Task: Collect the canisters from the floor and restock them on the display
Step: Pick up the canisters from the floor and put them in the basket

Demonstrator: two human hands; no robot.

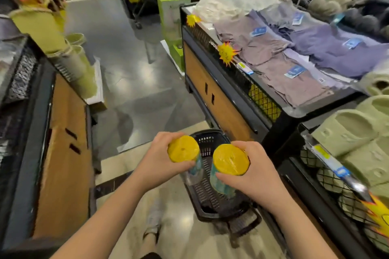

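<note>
Gripping a canister apiece: left hand (160,160) wrapped round the left canister (183,149), right hand (252,172) wrapped round the right canister (230,160). Both yellow-lidded, clear-sided, held side by side over a black basket (207,146) on the floor (130,73). To the right, a display table of folded shirts (294,54); nearer on the right, green slippers (355,130). On the left, a wood-panelled display stand (63,153).

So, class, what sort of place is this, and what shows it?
Most likely a retail shop floor: tagged folded shirts laid out for sale, piled green slippers, and yellow starburst stickers on the display edge.
</note>
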